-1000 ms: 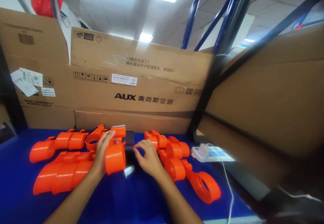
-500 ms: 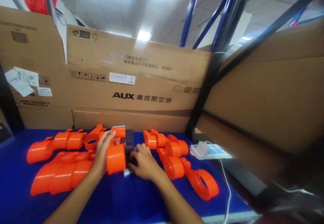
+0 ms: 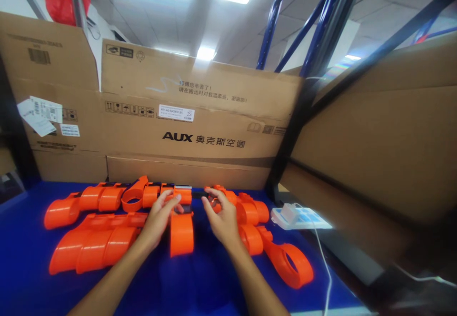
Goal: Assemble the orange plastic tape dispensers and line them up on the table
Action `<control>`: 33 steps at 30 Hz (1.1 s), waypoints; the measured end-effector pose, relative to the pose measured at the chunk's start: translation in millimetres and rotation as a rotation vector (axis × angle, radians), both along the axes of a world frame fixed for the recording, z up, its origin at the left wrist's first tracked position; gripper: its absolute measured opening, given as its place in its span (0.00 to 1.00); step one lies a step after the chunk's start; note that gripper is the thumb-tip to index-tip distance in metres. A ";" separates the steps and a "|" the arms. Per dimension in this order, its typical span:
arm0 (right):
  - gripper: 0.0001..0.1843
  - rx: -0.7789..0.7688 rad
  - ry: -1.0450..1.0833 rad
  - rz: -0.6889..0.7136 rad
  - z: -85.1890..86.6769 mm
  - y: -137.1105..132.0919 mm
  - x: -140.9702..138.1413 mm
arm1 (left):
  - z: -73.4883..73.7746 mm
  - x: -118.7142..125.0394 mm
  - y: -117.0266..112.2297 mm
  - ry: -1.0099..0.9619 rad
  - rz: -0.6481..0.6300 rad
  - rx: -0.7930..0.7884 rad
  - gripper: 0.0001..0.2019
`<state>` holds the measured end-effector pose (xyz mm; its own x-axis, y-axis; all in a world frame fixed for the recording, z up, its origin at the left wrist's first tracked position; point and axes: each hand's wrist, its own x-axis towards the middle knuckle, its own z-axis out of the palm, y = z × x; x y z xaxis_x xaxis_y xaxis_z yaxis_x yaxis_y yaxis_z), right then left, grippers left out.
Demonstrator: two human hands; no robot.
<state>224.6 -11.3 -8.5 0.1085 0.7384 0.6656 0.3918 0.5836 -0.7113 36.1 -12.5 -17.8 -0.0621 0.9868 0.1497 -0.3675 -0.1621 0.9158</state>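
An orange plastic piece with a round band (image 3: pixel 182 235) at its lower end is gripped from the left by my left hand (image 3: pixel 160 216), thumb and fingers curled on its side. Above the band, an upper orange section with a shiny metal strip (image 3: pixel 183 187) sits behind my fingertips; whether the two are one part is unclear. A dark block (image 3: pixel 183 209) shows between them. My right hand (image 3: pixel 224 216) is to the right, thumb and fingers apart, near the end of a dark bar (image 3: pixel 199 195). Contact with the bar cannot be made out.
Joined orange pieces (image 3: pixel 94 249) lie on the blue tabletop (image 3: pixel 153 287) at left, with a row of others behind. More orange pieces (image 3: pixel 294 266) lie at right. A white power strip (image 3: pixel 302 217) with a cable is on the right; cardboard (image 3: pixel 200 163) stands behind.
My left hand and the orange piece have shifted right in the picture. My right hand has moved right and up, away from the piece, with its fingers spreading.
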 end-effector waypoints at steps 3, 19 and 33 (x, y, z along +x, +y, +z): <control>0.16 0.013 0.077 0.011 0.6 -1.6 -0.7 | -6.3 -0.2 2.2 0.091 -0.017 0.008 0.26; 0.18 0.021 -0.128 0.226 -3.4 -4.6 -5.6 | -6.3 4.8 -3.8 0.240 -0.216 0.063 0.25; 0.17 -0.201 -0.681 0.020 -18.2 3.7 12.1 | 4.5 -1.1 -0.3 -0.197 -0.103 -0.178 0.11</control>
<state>236.7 -7.6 -26.8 -0.2985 0.8512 0.4316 0.7780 0.4790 -0.4065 34.9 -12.8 -13.3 0.0288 0.9991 -0.0313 -0.5472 0.0420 0.8359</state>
